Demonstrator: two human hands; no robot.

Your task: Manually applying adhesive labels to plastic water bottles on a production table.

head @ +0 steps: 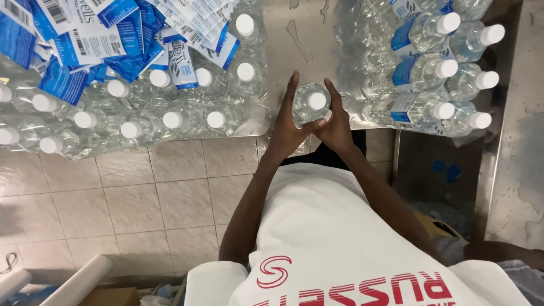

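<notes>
Gripping one clear bottle (310, 102) between both hands, we note it stands upright on the steel tabletop (283, 39), white cap up. Left hand (288, 126) wraps its left side, fingers reaching up along the wall; right hand (335, 126) wraps the right side likewise. Thumbs meet at the near side of the bottle, touching each other. Both hands are closed on it, palms against the plastic.

Left of the left hand: a crowd of bare bottles (170, 116), white-capped, upright, packed close, running out to the tabletop's left end. Nearest of them stand just beside the left fingers. Beyond and left of these, a heap of loose blue-and-white labels (113, 39) lies over the bottle tops.

Right of the right hand: labelled bottles (430, 68) lying tilted on their sides, caps pointing right, stacked against one another. Between them and the right hand, a cluster of clear unlabelled bottles, hard to count.

Beyond the hands: bare wet steel with streaks of water (297, 37).

Below the hands: pale tiled floor (141, 192), and a white roll (79, 280) at the lower left, well apart from us.
</notes>
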